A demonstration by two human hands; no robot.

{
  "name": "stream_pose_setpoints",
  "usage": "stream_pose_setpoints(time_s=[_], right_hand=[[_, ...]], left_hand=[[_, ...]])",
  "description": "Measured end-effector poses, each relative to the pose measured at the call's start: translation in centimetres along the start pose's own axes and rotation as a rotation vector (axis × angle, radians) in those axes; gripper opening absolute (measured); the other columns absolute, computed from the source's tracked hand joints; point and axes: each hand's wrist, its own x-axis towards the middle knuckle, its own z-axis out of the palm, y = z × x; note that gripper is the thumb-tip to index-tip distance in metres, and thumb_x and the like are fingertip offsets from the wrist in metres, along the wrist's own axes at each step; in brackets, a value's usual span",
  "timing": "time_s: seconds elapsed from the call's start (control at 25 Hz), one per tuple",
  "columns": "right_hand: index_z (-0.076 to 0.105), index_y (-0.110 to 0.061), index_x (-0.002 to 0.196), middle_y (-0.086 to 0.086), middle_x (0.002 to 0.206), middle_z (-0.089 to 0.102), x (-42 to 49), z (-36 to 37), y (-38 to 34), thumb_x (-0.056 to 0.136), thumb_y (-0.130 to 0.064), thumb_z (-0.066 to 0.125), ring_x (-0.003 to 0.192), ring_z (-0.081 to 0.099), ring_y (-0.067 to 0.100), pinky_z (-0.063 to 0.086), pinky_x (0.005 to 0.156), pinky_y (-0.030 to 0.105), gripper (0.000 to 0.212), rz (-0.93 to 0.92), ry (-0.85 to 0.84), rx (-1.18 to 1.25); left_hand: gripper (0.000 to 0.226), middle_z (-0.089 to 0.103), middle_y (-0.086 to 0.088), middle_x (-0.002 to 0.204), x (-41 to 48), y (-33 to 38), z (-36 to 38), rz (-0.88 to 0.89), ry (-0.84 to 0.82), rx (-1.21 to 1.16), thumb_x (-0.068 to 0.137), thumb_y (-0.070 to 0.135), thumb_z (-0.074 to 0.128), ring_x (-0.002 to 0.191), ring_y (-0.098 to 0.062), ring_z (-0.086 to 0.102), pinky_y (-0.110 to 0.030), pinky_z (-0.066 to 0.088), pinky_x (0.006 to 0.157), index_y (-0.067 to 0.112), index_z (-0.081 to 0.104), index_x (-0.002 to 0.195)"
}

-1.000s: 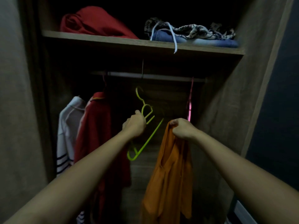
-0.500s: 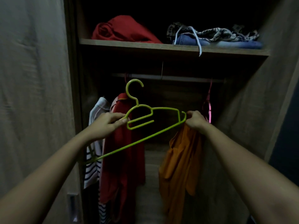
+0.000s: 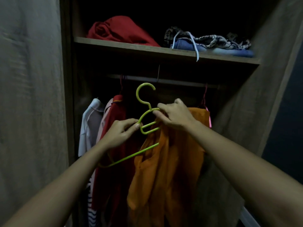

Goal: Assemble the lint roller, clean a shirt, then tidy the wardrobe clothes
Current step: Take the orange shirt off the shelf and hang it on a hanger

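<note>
– Progress on the task: how far along is it judged to be?

– The wardrobe-tidying stage appears to have been reached. A lime-green plastic hanger (image 3: 148,122) is pinched near its neck by the left hand (image 3: 119,135), fingers curled on it. The neck of a thin orange shirt (image 3: 170,161) is clenched against the hanger's upper bar by the right hand (image 3: 175,115). One hanger arm is covered by the shirt and the other is bare. The hook is not yet on the metal rail (image 3: 180,81) just above. No lint roller is seen.

– And the surroundings?

– A dim wooden wardrobe (image 3: 242,104) is shown. On its shelf (image 3: 131,46), a crumpled red cloth (image 3: 121,30) is piled toward the left end and blue denim (image 3: 188,45) toward the right end. A red garment (image 3: 118,112) and a white garment (image 3: 90,122) are hung at the rail's left.
</note>
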Motion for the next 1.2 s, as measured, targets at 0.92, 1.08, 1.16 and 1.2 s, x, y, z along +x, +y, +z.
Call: stream_pose_setpoints(time_s=[0.92,1.08,1.16,1.2], right_hand=[[0.061,-0.021,0.075,0.002,0.061,0.061,-6.3,-1.8,4.3,0.087,-0.068,0.006,0.057,0.061,0.022,0.028,0.044,0.022,0.074,-0.038,0.058,-0.128],[0.051,-0.028,0.075,-0.012,0.057,0.045,-6.8,-1.0,2.9,0.090,-0.064,0.019,0.054,0.048,0.009,0.031,0.048,0.023,0.051,0.131,0.019,0.067],[0.048,-0.030,0.075,-0.012,0.055,0.042,-7.2,-0.8,2.6,0.088,-0.068,0.019,0.052,0.044,0.004,0.034,0.050,0.022,0.049,0.167,0.016,0.110],[0.048,-0.029,0.075,-0.012,0.055,0.041,-7.3,-0.7,2.4,0.089,-0.065,0.020,0.051,0.042,0.002,0.033,0.049,0.022,0.048,0.168,0.013,0.108]], left_hand=[[0.024,0.055,0.009,0.085,-5.7,-2.7,-0.5,-0.099,-0.209,0.069,0.085,0.063,0.046,0.078,-0.005,0.054,-0.018,0.041,0.070,0.041,0.055,0.084],[0.038,0.061,0.006,0.081,-3.8,0.3,0.0,-0.171,-0.202,-0.120,0.089,0.030,0.060,0.069,-0.003,0.060,-0.019,0.046,0.064,0.038,0.039,0.121],[0.027,0.064,0.013,0.088,-3.3,0.4,0.5,-0.178,-0.229,-0.059,0.085,0.037,0.059,0.081,-0.001,0.061,-0.018,0.047,0.070,0.041,0.049,0.110],[0.013,0.065,0.018,0.084,-3.0,0.4,0.9,-0.159,-0.232,-0.021,0.085,0.037,0.059,0.081,0.000,0.061,-0.017,0.045,0.068,0.040,0.056,0.097]])
